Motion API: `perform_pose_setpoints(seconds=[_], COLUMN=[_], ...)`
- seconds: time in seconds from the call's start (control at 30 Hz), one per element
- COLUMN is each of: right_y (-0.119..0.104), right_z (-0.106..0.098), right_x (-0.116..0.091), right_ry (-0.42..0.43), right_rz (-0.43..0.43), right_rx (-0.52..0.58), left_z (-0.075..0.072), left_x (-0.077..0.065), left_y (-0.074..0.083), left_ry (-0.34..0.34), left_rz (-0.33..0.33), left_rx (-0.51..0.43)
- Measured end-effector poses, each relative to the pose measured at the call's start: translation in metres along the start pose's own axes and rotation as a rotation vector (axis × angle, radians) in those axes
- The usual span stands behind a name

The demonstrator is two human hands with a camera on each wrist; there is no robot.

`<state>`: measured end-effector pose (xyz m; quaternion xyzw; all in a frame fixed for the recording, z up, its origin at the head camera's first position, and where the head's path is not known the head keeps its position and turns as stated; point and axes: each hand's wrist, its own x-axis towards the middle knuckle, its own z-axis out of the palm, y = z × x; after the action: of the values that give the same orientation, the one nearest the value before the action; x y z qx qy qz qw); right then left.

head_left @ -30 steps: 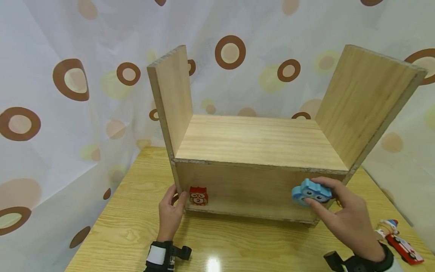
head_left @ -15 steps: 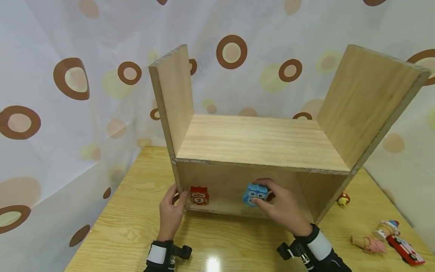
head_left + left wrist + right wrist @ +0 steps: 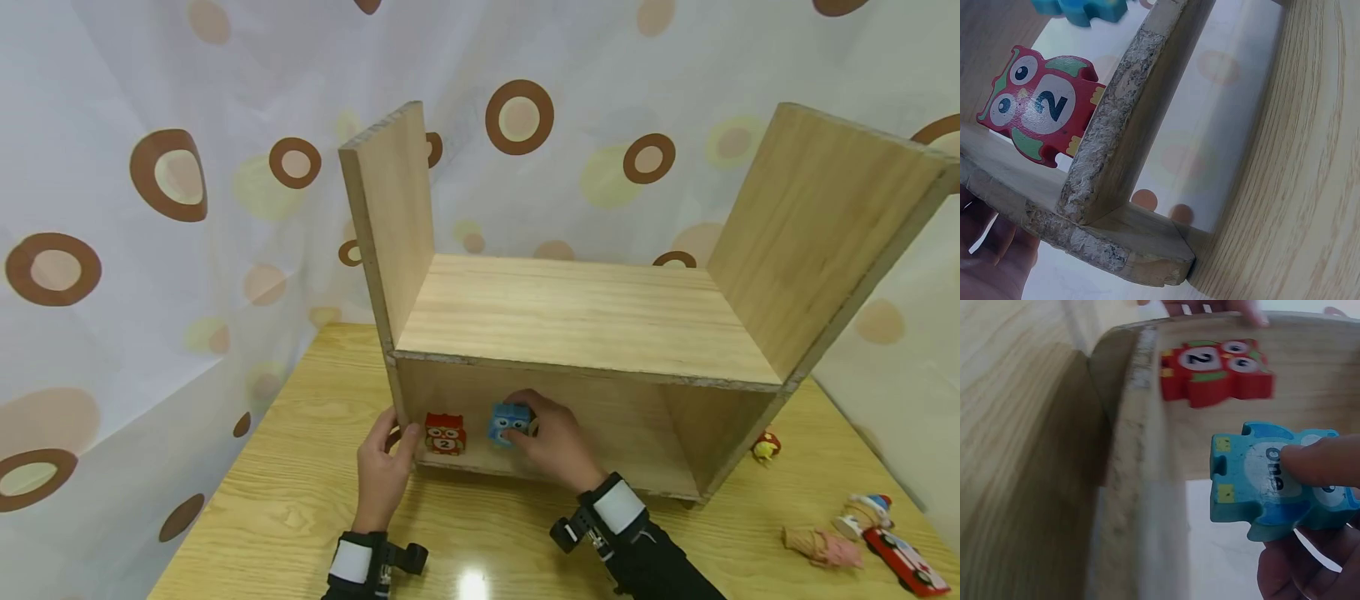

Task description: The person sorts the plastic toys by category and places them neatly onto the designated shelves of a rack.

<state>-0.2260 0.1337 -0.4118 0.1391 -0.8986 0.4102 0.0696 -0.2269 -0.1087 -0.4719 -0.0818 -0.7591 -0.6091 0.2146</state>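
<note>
A blue owl block [image 3: 1260,478] with "one" on its belly is pinched between the thumb and fingers of my right hand [image 3: 558,442], inside the lower compartment of a wooden shelf [image 3: 592,317]. Just left of it a red owl block [image 3: 446,434] marked "2" stands upright on the compartment floor, near the left wall. In the head view a gap separates the two owls. My left hand [image 3: 384,471] holds the edge of the shelf's left side panel, its thumb in front; some of its fingers are hidden behind the panel.
On the table [image 3: 262,500], to the right of the shelf, lie a small red and yellow toy [image 3: 766,447], an ice-cream cone toy [image 3: 822,547], a figure with a blue and red cap [image 3: 864,515] and a red toy car [image 3: 906,562]. A patterned sheet hangs behind.
My right hand has carried the blue owl leftward from the shelf's right side to beside the red owl. The left hand keeps its place on the panel. The view has shifted slightly.
</note>
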Motion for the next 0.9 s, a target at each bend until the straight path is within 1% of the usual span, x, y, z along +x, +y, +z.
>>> perform_pose_setpoints(seconds=[0.13,0.23,0.37,0.5,0.63,0.7,0.9], right_y=[0.0,-0.001,-0.005,-0.006,-0.006,-0.006,-0.005], right_z=[0.013,0.018,0.021,0.023,0.027,0.028,0.032], right_x=[0.004,0.005,0.007,0.007,0.008,0.008,0.009], right_ry=[-0.009,-0.006,-0.009,-0.017,-0.02,-0.019,-0.02], right_rz=[0.003,-0.011,-0.019,-0.012,-0.023,-0.034,-0.051], right_rx=[-0.016,-0.026,-0.025,-0.02,-0.027,-0.032,-0.047], left_z=[0.0,-0.002,-0.002,-0.001,-0.001,-0.001,0.001], left_x=[-0.003,-0.004,-0.003,-0.002,-0.001,0.0,0.003], left_y=[0.017,0.029,0.032,0.032,0.03,0.026,0.004], left_ry=[0.003,0.001,-0.001,-0.004,-0.001,0.002,0.011], left_rz=[-0.015,-0.014,-0.03,-0.037,-0.028,-0.024,-0.035], left_rx=[-0.015,-0.016,-0.01,-0.012,-0.014,-0.013,0.001])
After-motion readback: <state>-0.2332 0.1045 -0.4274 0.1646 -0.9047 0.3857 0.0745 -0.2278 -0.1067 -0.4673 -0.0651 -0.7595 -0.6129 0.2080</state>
